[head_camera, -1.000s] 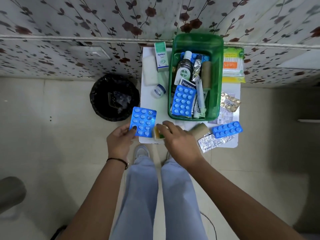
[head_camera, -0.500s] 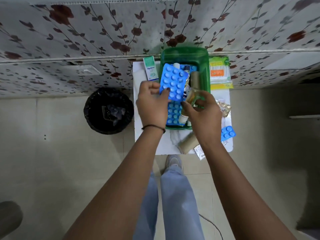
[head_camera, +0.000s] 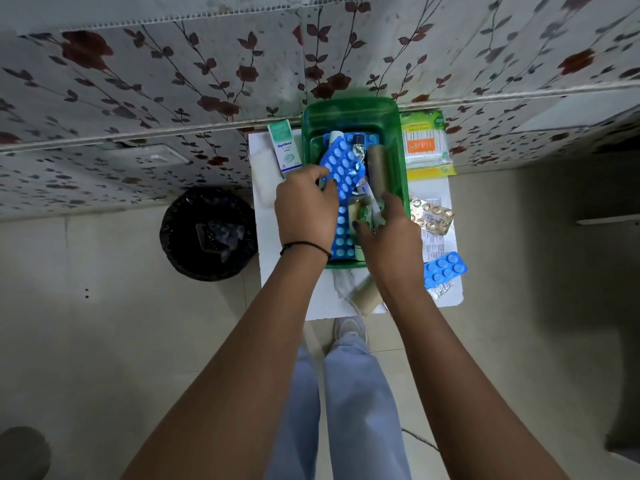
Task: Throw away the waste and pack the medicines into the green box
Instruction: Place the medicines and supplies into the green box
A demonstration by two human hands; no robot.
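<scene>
The green box (head_camera: 349, 107) stands at the back of a small white table (head_camera: 277, 271) and holds several medicines, among them a blue blister pack lying flat and a brown bandage roll (head_camera: 377, 164). My left hand (head_camera: 304, 209) grips another blue blister pack (head_camera: 343, 164) by its lower left edge, tilted over the box's contents. My right hand (head_camera: 391, 233) is inside the box's near right part, its fingers closed on a small yellowish bottle (head_camera: 358, 211). A black waste bin (head_camera: 207, 233) sits on the floor left of the table.
Left of the box stands a white-green Optibex carton (head_camera: 284, 148); a cotton bud pack (head_camera: 426, 143) lies to its right. Gold blister strips (head_camera: 431, 214), a blue blister strip (head_camera: 445, 270), a silver strip (head_camera: 441, 291) and a bandage roll (head_camera: 365, 297) lie on the table's right and front.
Both hands rose from the table's front edge with the blister pack and the small bottle, moved over the green box, and have now dropped lower into it.
</scene>
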